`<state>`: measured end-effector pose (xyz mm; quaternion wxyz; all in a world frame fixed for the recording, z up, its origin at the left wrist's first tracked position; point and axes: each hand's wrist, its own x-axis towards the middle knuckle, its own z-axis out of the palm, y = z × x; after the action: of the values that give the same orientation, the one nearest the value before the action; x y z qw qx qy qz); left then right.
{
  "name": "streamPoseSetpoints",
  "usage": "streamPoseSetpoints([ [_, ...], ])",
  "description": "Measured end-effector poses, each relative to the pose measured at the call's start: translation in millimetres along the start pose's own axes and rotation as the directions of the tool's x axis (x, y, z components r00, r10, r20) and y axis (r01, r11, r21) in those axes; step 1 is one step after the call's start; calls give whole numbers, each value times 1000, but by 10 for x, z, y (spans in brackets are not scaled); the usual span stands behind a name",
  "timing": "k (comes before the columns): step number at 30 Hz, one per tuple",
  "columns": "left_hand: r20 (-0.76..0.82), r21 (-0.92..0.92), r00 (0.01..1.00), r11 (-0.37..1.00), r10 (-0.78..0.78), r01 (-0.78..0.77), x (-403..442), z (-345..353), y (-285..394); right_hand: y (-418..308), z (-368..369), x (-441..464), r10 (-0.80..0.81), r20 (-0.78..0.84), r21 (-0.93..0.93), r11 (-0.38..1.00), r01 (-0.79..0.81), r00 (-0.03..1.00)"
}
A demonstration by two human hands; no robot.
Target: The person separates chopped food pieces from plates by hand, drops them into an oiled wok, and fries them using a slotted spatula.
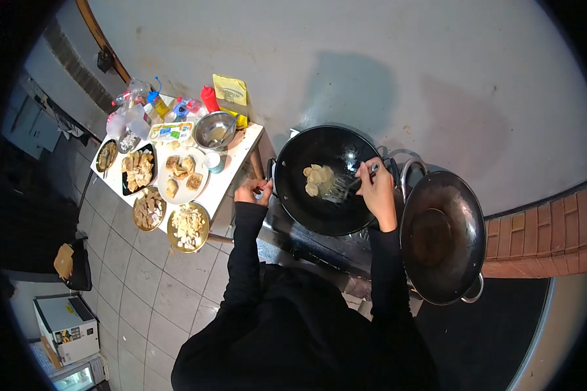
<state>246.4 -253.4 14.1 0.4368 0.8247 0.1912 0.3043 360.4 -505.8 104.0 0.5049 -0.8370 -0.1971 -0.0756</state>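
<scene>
A black wok (pixel 300 212) sits on the stove, with pale, flat sliced pieces of food (pixel 317 179) lying in its middle. My right hand (pixel 377 194) is closed around the handle of a slotted spatula (pixel 338 189), whose head rests in the wok beside the food. At the wok's left side, my left hand (pixel 254 191) has its fingers curled at the wok's side handle (pixel 270 171). Part of that grip is hidden by the hand itself.
A second, larger wok (pixel 460 208) stands tilted on the right, near a brick ledge (pixel 541 228). On the left, a white table (pixel 244 146) carries plates of food (pixel 195 189), a metal bowl (pixel 216 130) and several bottles. A grey wall rises behind the stove.
</scene>
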Motion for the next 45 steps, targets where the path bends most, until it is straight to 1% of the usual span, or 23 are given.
streamPoseSetpoints([
  [2,8,-3,1000,1000,3,-3,-3,-2,7,-131,-42,20,118,14,110,987,-119,993],
  [3,6,-5,1000,1000,3,-3,1,-6,14,-160,-73,34,119,11,111,987,-119,993],
  [5,7,8,1000,1000,-5,5,-10,-15,32,-182,-134,57,5,-76,6,1000,-5,997],
  [7,1,18,1000,1000,-12,12,1,-14,36,-92,-112,67,18,-73,-42,999,-21,997],
  [9,9,23,1000,1000,1,-1,1,-6,32,19,-19,56,-34,-70,-206,978,19,997],
  [11,12,17,1000,1000,1,-2,0,-6,52,60,63,66,-49,-54,-149,988,41,997],
  [13,17,13,1000,1000,3,-4,9,-14,71,-65,42,87,37,-57,26,999,-35,998],
  [16,20,-5,1000,1000,-16,16,9,-31,74,-146,-48,137,46,-62,110,993,-39,997],
  [17,22,18,1000,1000,-11,10,11,-28,67,-116,-22,143,41,-61,111,993,-34,997],
  [19,19,37,1000,999,-7,6,17,-32,77,-103,32,114,-57,-120,-22,998,55,991],
  [20,24,23,1000,1000,-12,11,14,-38,87,-105,30,72,86,-31,77,994,-83,996],
  [21,30,8,999,1000,-16,16,12,-39,96,-84,76,57,85,-30,76,994,-82,996],
  [23,28,11,1000,1000,-13,12,13,-35,92,1,185,25,54,-10,315,948,-48,998],
  [25,31,17,999,1000,-7,6,8,-37,80,30,222,-12,65,0,325,944,-62,998],
  [27,17,5,1000,1000,3,-3,15,-39,80,51,250,-22,42,37,274,960,-51,998],
  [31,33,30,999,999,-20,19,4,-60,113,-79,4,3,86,11,87,992,-86,996],
  [33,33,21,999,1000,-18,18,3,-47,77,-111,-170,45,-30,-4,-54,998,30,1000],
  [35,32,16,999,1000,-13,12,6,-42,66,-265,-310,78,-75,-44,-170,983,67,996],
  [39,35,25,999,999,-26,25,7,-25,35,-75,-304,99,-45,-31,-262,964,36,999],
  [40,33,25,999,999,-27,26,10,-26,38,14,-209,82,-87,-43,-195,978,77,995],
  [43,27,25,999,1000,-20,19,13,-23,68,138,27,-13,73,29,157,985,-76,997],
  [44,30,26,999,999,-32,31,15,-22,82,197,100,-26,59,19,247,967,-61,998],
  [45,32,27,998,999,-45,44,15,-25,94,133,98,-24,57,21,250,966,-61,998],
])
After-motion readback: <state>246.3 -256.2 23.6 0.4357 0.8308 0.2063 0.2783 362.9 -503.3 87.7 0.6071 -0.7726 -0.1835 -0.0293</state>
